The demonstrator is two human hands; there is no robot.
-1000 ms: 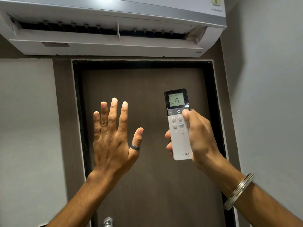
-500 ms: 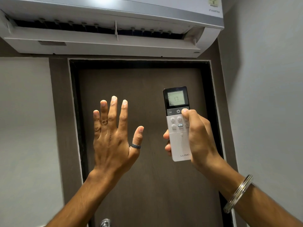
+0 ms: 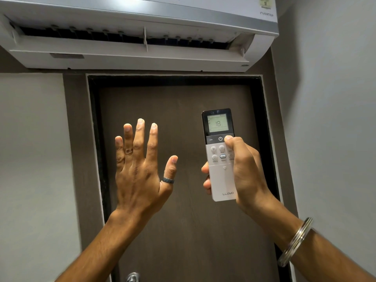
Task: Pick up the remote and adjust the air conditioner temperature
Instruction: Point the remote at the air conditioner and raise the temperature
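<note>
A white and black remote stands upright in my right hand, which grips its right side. The thumb rests on the black band to the right of the power button. Its lit screen reads 18. My left hand is raised to the left of the remote with the palm away from me and the fingers spread, holding nothing. The white air conditioner hangs on the wall above, its flap open.
A dark brown door in a black frame fills the wall behind both hands. Its metal handle shows at the bottom edge. Grey walls stand at the left and right.
The number on the remote's screen has gone from 17 to 18. Both hands stay almost where they were.
</note>
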